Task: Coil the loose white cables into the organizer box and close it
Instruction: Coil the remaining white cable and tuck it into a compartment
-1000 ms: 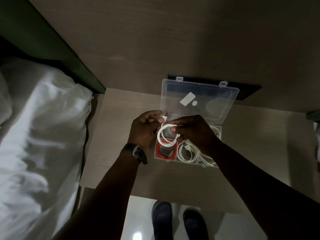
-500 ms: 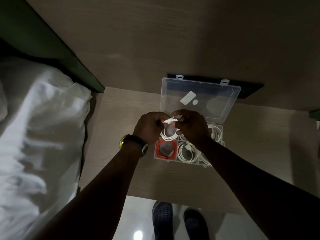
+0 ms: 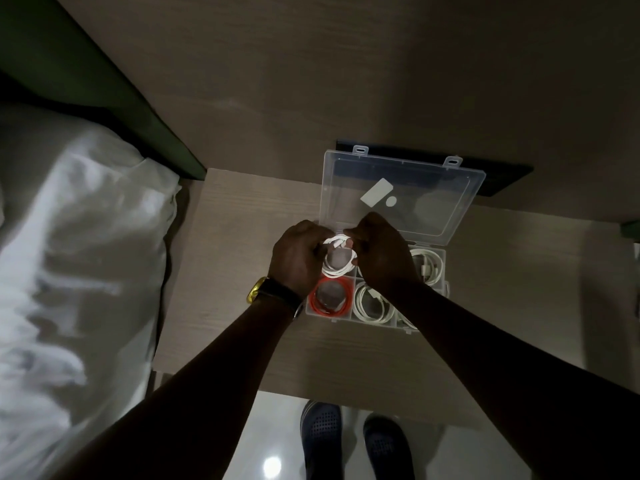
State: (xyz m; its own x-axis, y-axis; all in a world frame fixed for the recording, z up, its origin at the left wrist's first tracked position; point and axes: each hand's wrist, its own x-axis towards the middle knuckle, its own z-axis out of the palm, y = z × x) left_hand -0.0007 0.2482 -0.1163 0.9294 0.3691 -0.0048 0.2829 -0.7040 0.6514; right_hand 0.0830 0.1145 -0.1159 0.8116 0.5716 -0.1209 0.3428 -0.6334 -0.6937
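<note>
A clear plastic organizer box (image 3: 446,292) stands open on the small wooden table, its lid (image 3: 401,192) tilted up against the wall. Both hands hold one coiled white cable (image 3: 337,268) over the box's far-left compartment. My left hand (image 3: 298,258) grips the coil's left side and my right hand (image 3: 384,254) pinches its top right. An orange cable coil (image 3: 330,299) fills the near-left compartment. More white coils lie in the near-middle compartment (image 3: 374,303) and the far-right compartment (image 3: 427,266). My right hand hides the middle of the box.
The wooden table (image 3: 242,271) abuts a wood-panel wall. A bed with white sheets (image 3: 76,271) lies to the left. A dark flat object (image 3: 498,174) sits behind the lid. Two dark shoes (image 3: 353,441) stand on the glossy floor below.
Both hands have moved away from me and lowered the white coil from above the orange cable toward the far-left compartment. The coil is smaller and tighter in the fingers.
</note>
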